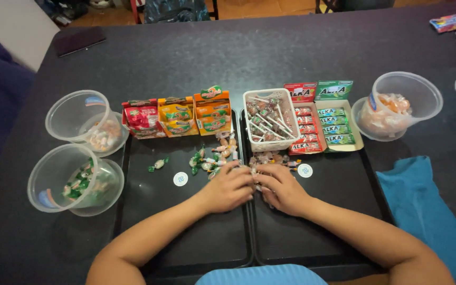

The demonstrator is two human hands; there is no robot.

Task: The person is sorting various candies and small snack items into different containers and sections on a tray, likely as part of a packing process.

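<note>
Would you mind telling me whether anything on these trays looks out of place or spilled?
Yes: wrapped candies lie loose across the black trays near both hands, left hand and right hand, and one green candy sits apart. The three tubs lie tipped on their sides.

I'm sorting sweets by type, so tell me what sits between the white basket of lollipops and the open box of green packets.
In the head view, an open box of red packets sits between the white basket of lollipops and the open box of green packets.
</note>
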